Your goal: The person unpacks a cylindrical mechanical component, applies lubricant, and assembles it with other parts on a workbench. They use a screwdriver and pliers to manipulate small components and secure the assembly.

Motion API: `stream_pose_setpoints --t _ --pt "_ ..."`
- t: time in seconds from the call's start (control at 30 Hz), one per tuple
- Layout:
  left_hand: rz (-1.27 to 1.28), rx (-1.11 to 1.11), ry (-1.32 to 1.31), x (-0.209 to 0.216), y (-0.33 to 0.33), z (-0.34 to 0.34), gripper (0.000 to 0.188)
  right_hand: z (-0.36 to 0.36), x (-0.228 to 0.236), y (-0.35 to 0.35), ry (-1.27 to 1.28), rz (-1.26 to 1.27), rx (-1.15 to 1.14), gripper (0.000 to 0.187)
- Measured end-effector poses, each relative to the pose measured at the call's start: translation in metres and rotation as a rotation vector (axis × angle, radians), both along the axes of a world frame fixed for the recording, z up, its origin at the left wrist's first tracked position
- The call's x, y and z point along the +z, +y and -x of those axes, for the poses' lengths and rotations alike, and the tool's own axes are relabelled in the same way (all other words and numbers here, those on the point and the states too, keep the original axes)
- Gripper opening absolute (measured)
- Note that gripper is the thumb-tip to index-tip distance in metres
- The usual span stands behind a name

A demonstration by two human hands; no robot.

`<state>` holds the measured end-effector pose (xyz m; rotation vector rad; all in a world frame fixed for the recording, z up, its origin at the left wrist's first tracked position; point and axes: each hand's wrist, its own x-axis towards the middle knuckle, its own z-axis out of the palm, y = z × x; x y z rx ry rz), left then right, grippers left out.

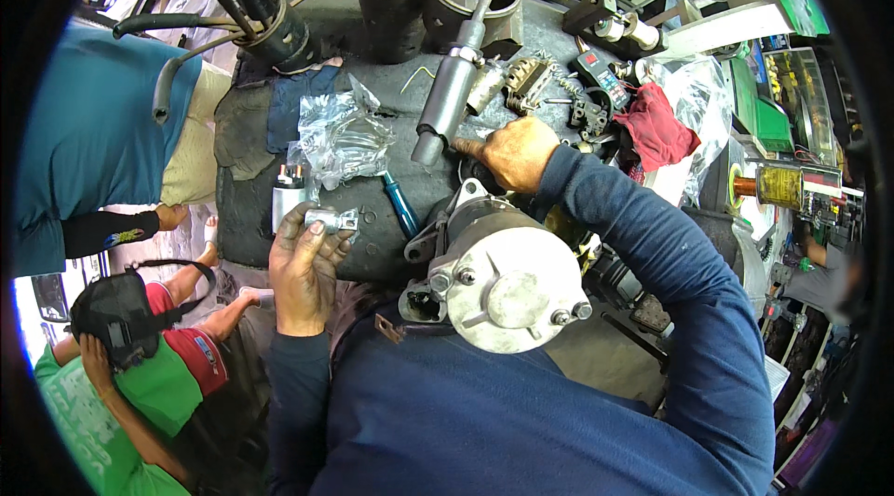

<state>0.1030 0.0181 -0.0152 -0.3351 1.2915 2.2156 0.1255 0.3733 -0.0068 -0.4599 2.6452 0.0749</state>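
Dark workbench (247,221), upper middle of the frame: two open-topped metal cylinders (396,16), one teal-handled screwdriver (400,204). Left of centre, the left hand (303,277) pinches one small cylindrical part (328,218), silvery and shiny. One scuffed, pale-ended motor (517,296) sits below centre; the right hand (517,154), above it, has an unclear grip.

1. Two bare hands: one left hand (304,274), one right hand (520,153).
2. One small silver part (332,219).
3. One big round motor (517,289).
4. One gray tube (442,107).
5. Two dark pots: one left pot (393,12), one right pot (441,23).
6. One silver can (286,202) with a black top.
7. One blue screwdriver (401,205).
8. Two heaps of clear plastic: one left heap (343,137), one right heap (705,95).
9. One red rag (656,126).
10. One handheld meter (605,79).
11. Two other people at the left: one in a blue shirt (102,142), one in a green shirt (112,421).
12. One black bag (119,317).
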Motion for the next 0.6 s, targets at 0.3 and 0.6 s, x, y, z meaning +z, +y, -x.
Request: stream_pose_setpoints --t 0.3,0.6 --pt "0.016 0.035 -0.003 0.0001 -0.0061 -0.0039 0.034 0.0053 0.0013 -0.0085 -0.03 -0.036 -0.012 0.06" --pt "0.029 0.013 0.007 0.0053 -0.0031 -0.0037 0.033 0.007 0.0049 -0.0078 0.006 -0.055 -0.105 0.063"
